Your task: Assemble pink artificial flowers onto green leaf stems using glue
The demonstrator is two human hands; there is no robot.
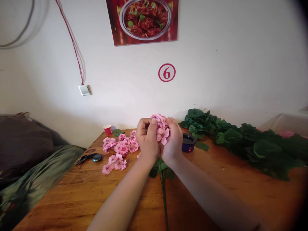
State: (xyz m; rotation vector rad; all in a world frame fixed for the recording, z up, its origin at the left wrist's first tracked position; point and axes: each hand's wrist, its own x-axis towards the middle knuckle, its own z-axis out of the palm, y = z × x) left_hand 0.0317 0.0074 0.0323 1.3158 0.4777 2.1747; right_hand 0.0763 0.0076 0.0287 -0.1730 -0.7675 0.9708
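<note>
At frame centre, I observe left hand [148,140] and right hand [173,141], fingers curled around pink flowers [163,134], green stem [164,195] below.

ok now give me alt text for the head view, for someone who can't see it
A person's left hand and right hand cup pink flowers over a wooden table, with a green stem below them. Loose pink blossoms lie to the left; a small blue pot and heaped green leaves are to the right.
</note>
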